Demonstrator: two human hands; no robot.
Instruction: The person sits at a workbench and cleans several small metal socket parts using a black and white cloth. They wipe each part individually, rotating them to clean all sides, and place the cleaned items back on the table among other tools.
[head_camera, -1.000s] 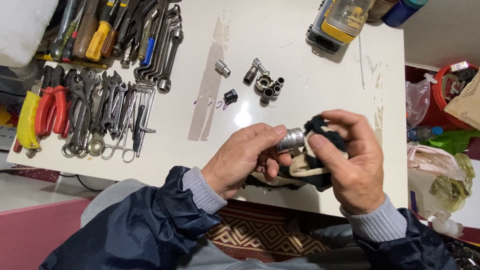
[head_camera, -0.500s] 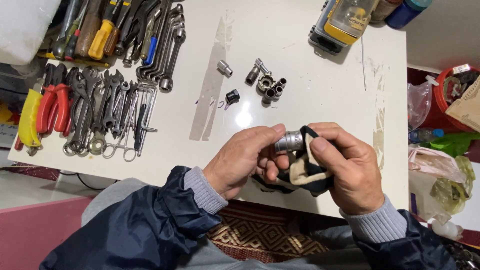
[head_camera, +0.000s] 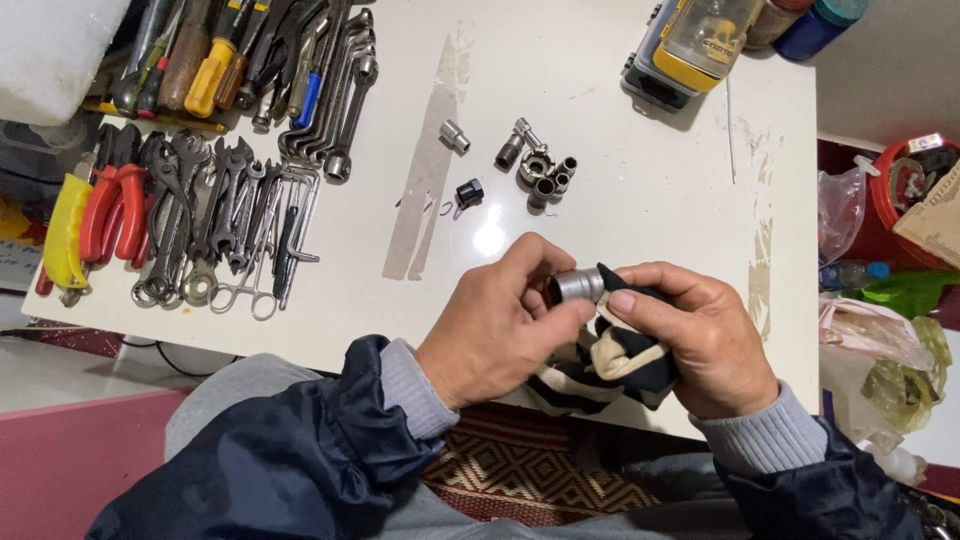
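I see both hands brought together over the near edge of the white table (head_camera: 640, 230). My left hand (head_camera: 495, 325) is closed on a short silver socket (head_camera: 578, 286), fingers and thumb wrapped round its left end so its open mouth faces left. My right hand (head_camera: 700, 340) is clamped on a black and cream cloth (head_camera: 610, 360), bunched in the palm, with the thumb pressing a fold of it against the socket's right end. The socket sits between the two hands, just above the table edge, touching both the cloth and my left fingertips. Farther off, near the middle of the table, a small cluster of loose sockets (head_camera: 540, 170) lies together, with a single silver socket (head_camera: 455, 135) to its left and a dark one (head_camera: 469, 191) just nearer. Along the far left side spanners and wrenches (head_camera: 230, 210) are laid in rows, red-handled pliers (head_camera: 115, 205) beside them, and screwdrivers (head_camera: 210, 70) beyond. At the far edge stands a yellow and black case (head_camera: 695, 50). Off the right side of the table I see a red basket (head_camera: 905, 195) and plastic bags (head_camera: 880, 340).
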